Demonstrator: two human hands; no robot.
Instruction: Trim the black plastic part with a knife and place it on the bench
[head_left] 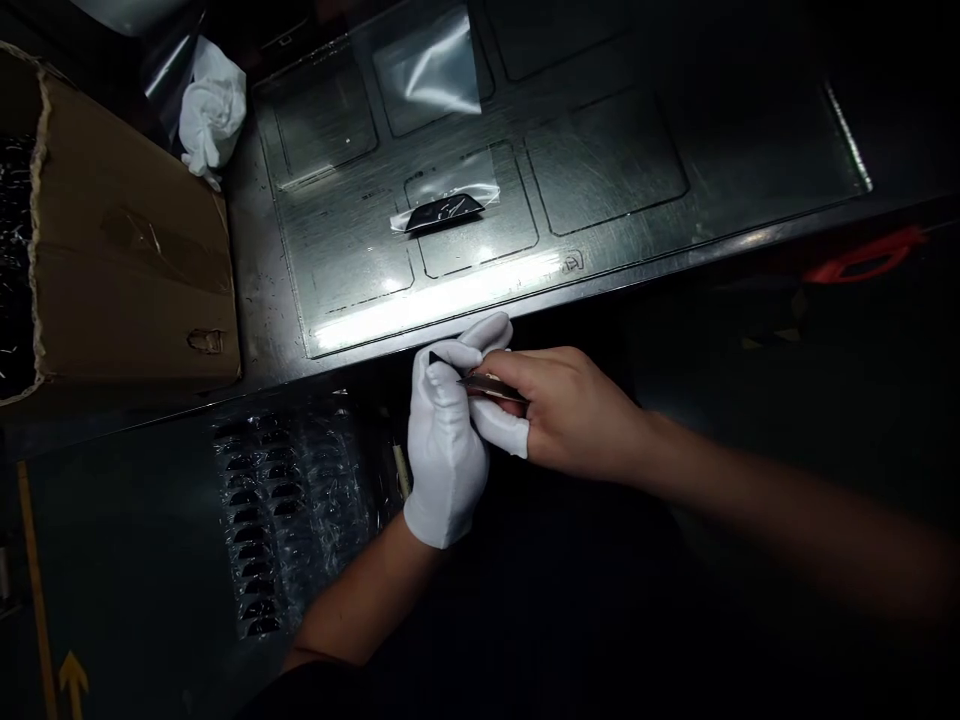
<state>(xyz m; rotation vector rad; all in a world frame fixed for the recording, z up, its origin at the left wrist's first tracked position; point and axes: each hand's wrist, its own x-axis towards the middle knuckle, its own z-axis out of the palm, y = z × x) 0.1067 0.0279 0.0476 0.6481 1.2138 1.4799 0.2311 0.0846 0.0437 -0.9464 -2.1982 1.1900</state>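
Left hand (444,450): white cotton glove on; grip clenched on a small black piece (436,358), only its dark corner showing above the gloved fingers

Right hand (574,412): back of hand bare; grip closed on slim metal tweezers (491,387), their tip at the black piece; touching or just beside it, cannot tell

White fingers (499,428): lie between the two hands; which hand they belong to cannot be told

Position of held piece: above the table edge (465,335), just off the steel table (480,245), hands close together

Table: brushed steel, marked with rectangular outlines; a clear plastic bag (446,190) containing a black wedge-shaped part (442,212) lies in one outline, and loose clear film (427,65) lies further back

Nearby: a cardboard box (127,250) with dark contents at left, a crumpled white cloth (214,110) behind it, and a clear blister tray (274,510) of black parts under the left forearm

Risk, handling: the tweezers tip could scratch or nick the black piece if it slips under pressure

Risk, dropping: a loosened left grip could let the piece fall into the dark gap below the table edge, or onto the blister tray

Risk, contact: the bare right hand could mark the piece if it touches it
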